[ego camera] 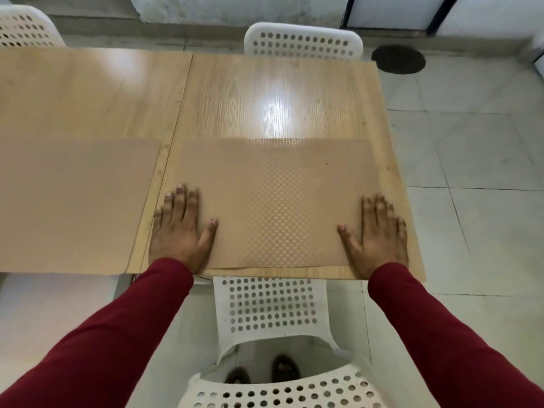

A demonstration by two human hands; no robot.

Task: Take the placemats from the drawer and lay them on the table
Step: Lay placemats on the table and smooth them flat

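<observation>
Table [265, 92], light wood, fills upper and centre frame. Placemat no. 1 [70, 201] lies flat at left-centre, w/ its near edge at the table's front edge. Placemat no. 2 [273, 198], checker texture, lies flat centre-frame. Your left hand [179, 228] presses its left edge, fingers straight and spread, gripping nothing. Your right hand [379, 231] does likewise on its right edge. White chair [270, 307] below centre.

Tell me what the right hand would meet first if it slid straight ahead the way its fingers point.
Nothing, it seems: the right hand would cross the placemat, then bare table; the white chair stands beyond.
</observation>
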